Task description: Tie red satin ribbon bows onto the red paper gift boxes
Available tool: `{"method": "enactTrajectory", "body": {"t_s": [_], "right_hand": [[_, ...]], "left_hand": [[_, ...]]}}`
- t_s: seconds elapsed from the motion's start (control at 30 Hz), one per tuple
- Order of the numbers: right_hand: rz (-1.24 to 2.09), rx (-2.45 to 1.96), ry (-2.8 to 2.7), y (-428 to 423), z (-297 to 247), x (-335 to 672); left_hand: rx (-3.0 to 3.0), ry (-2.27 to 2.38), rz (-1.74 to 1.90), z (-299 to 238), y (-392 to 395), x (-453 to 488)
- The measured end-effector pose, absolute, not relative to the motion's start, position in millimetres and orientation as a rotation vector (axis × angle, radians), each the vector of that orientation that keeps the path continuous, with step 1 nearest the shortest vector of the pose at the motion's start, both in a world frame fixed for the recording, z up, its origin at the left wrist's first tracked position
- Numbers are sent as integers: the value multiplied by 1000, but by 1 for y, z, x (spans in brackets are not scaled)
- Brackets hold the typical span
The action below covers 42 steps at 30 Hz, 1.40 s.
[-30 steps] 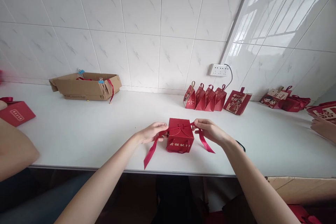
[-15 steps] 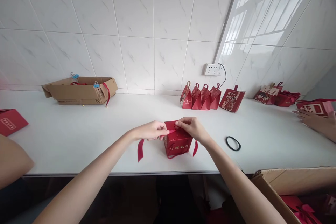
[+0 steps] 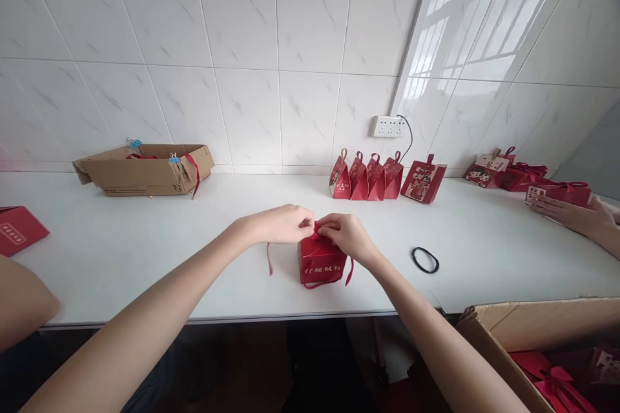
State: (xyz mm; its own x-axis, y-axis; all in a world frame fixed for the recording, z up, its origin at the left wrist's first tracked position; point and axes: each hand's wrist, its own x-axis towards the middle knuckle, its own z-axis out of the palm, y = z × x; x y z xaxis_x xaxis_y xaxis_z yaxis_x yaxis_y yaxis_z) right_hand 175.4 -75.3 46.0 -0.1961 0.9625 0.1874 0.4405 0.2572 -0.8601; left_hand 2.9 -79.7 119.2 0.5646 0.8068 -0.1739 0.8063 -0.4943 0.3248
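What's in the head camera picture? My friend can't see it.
A person's left hand and right hand pinch red ribbon atop a red box on a white table. Behind it stand four loop-topped red boxes; a brown cardboard box sits to the left.

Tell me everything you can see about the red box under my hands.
The red box looks like card, roughly cube-shaped, with pale gold characters across its front. A twisted red cord hangs low along that face. It stands upright on the white table near the front edge. A red ribbon crosses its top, an end hanging at each side; your left hand and right hand pinch it there. The top looks shut but is partly hidden.
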Motion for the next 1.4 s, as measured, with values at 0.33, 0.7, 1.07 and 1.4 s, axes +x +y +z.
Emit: {"method": "enactTrajectory", "body": {"t_s": [0.33,0.7,1.07,1.4], "right_hand": [[780,-1272,-1792,-78,44,175],[880,-1284,-1560,-82,37,174],[772,-1207,-1707,-81,38,178],[219,-1138,-1910,-86,33,186]], "left_hand": [[2654,1130,303,107,-48,16],[2182,1072,669,56,-56,3],[1777,1138,642,59,-61,17],[1518,1061,786,53,-63,17]]}}
